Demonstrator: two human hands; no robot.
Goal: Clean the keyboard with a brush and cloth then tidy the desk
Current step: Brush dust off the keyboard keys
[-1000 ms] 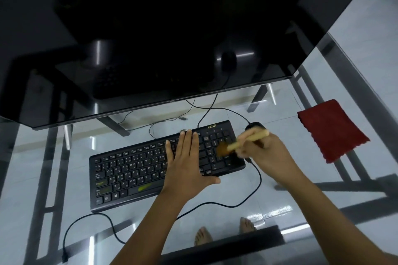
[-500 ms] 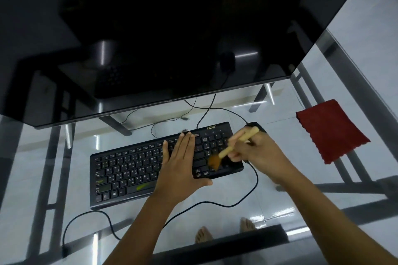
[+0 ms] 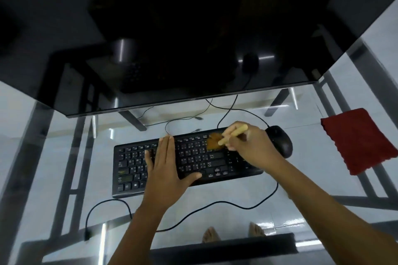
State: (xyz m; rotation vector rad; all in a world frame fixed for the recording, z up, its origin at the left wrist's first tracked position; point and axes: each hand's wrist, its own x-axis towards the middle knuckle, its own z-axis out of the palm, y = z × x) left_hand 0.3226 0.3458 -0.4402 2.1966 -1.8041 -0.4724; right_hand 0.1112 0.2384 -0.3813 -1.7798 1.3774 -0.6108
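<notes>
A black keyboard (image 3: 193, 160) lies on the glass desk (image 3: 64, 153) under the monitor. My left hand (image 3: 167, 168) rests flat on the keyboard's middle keys, fingers together, holding nothing. My right hand (image 3: 247, 143) grips a small brush with a pale wooden handle (image 3: 233, 134); its brown bristles (image 3: 214, 141) press on the keys near the keyboard's far right part. A red cloth (image 3: 357, 140) lies flat on the desk at the right, apart from both hands.
A black mouse (image 3: 281, 141) sits just right of the keyboard, partly behind my right hand. A large dark monitor (image 3: 172, 38) overhangs the back of the desk. Black cables (image 3: 215, 206) loop in front of the keyboard. My bare feet show through the glass.
My right hand has swept the brush from the keyboard's near right keys up to the far row. My left hand has slid left along the keyboard. The view shifted slightly.
</notes>
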